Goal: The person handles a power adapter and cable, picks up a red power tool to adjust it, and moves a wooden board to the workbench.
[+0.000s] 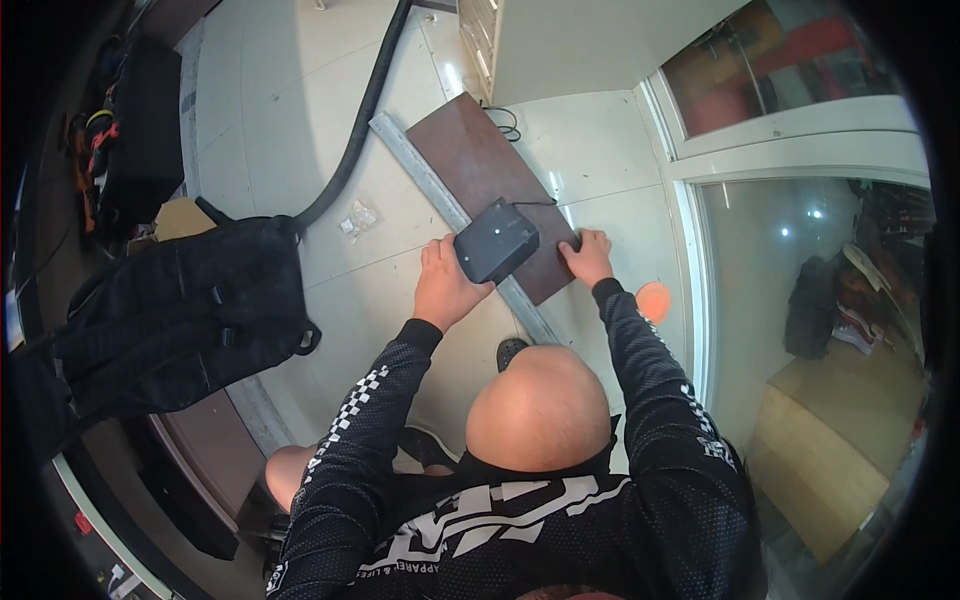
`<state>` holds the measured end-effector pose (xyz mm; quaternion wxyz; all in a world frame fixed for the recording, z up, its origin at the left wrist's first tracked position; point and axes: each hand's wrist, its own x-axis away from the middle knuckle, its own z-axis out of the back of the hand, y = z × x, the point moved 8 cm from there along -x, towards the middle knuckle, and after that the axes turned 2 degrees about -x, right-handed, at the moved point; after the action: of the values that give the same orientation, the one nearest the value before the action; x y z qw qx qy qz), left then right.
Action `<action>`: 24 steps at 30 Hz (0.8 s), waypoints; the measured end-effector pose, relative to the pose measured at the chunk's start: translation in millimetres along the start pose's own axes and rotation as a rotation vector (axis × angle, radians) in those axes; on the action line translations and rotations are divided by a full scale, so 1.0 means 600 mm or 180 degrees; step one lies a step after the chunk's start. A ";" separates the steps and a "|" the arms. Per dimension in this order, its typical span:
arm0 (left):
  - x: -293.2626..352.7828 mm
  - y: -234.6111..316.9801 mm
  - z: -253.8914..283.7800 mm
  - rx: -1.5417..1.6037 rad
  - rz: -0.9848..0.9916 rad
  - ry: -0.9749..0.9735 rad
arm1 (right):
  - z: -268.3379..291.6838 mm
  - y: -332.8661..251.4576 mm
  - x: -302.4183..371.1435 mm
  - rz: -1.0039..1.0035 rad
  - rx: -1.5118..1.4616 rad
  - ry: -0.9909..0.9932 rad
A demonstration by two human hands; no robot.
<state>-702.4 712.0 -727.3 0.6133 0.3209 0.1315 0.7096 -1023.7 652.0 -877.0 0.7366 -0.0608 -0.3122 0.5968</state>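
Observation:
A dark, boxy device (pixel 497 243) with a small light dot on its top sits over the near part of a brown board (pixel 480 160). My left hand (pixel 450 283) grips the device along its left side, thumb at the near edge. A black cord runs from the device's far side. On the board's right edge lies my right hand (pixel 587 257), its fingers closed around that edge. A long grey metal bar (pixel 420 165) follows the board's left side and passes beneath the device. What lies under the device is hidden.
At left lies a black bag (pixel 200 315), with a dark hose (pixel 365 125) curving beyond it. A small clear packet (pixel 357 220) rests on the tiled floor. An orange disc (pixel 653 302) is beside my right forearm. A white-framed glass door (pixel 690 270) stands at right.

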 end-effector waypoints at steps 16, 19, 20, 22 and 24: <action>0.011 0.013 0.009 0.0998 0.0476 0.0001 | -0.004 -0.120 0.013 0.0562 -0.1604 -0.1586; 0.004 0.034 0.038 0.1179 0.0437 0.0147 | 0.041 -0.152 0.077 0.0741 -0.1242 -0.1141; 0.001 0.041 0.055 0.1186 0.0377 0.0243 | 0.058 -0.159 0.099 0.0756 -0.0808 -0.0876; -0.004 0.057 0.088 0.1273 0.0310 0.0338 | 0.074 -0.153 0.148 0.0850 -0.0705 -0.0649; -0.009 0.087 0.129 0.1382 0.0222 0.0424 | 0.089 -0.125 0.188 0.1025 -0.0241 -0.0439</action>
<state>-695.6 679.5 -639.5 0.4950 0.4022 0.3101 0.7050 -978.7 719.5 -756.2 0.6055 -0.0966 -0.3704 0.6977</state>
